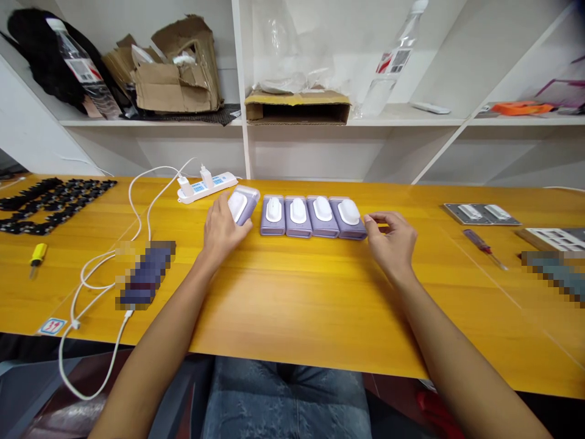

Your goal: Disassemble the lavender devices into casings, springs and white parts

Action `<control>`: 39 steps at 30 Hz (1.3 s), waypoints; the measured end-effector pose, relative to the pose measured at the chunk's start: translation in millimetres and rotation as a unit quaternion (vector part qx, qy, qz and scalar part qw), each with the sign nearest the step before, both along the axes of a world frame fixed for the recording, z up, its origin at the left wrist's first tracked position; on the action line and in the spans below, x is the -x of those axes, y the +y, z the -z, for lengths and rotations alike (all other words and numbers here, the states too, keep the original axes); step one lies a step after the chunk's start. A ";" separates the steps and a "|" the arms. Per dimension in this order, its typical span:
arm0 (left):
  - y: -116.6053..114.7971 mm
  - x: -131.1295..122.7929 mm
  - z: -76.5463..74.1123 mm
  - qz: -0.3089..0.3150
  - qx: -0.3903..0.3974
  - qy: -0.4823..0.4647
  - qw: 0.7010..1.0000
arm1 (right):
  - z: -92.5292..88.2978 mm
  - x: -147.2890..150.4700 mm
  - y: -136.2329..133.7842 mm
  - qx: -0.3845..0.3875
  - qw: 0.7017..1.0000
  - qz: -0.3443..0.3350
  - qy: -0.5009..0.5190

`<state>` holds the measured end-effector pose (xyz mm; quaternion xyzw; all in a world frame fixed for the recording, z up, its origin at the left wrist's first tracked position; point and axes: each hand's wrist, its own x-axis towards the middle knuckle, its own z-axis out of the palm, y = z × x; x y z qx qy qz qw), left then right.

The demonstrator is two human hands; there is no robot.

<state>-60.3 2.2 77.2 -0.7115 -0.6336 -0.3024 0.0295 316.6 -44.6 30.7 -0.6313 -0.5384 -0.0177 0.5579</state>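
Holding one lilac plastic unit (244,207) with a white oval cap, our left hand (223,230) is at the left end of a short row, in the middle of the yellow wooden bench (297,292). The fingers curl over this unit, and it leans tilted, not level like the others. Just beside it, four more lilac units (311,217) stand in one line, very close together, each with its white cap facing up. Our right hand (390,239) is open with the fingers a little curved, and it is just beside the rightmost unit (350,219); we cannot tell if the fingertips (368,221) touch it.

Behind the row lies a white power strip (208,187) with two white plug adapters, and a white cable (130,201) runs from it across the bench to a pixelated object (146,274). Further left are many small black parts (55,207) and a yellow-handled screwdriver (38,253). On the right lie a red-handled screwdriver (478,242) and a dark plate (481,213) with two white pieces. Above the bench, a white shelf (150,122) carries torn cardboard (176,79) and a plastic bottle (82,67).
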 end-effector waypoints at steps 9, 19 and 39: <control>-30.3 -39.4 19.3 0.318 -0.107 0.024 0.942 | -14.7 44.3 -28.4 0.021 0.971 -0.231 0.066; -57.8 -67.0 49.9 0.453 -0.022 0.005 0.891 | -2.0 60.2 -25.0 0.222 0.898 -0.344 0.163; -54.3 -58.7 36.9 0.351 -0.047 0.121 0.927 | 16.0 73.8 -23.8 0.316 0.747 -0.399 0.428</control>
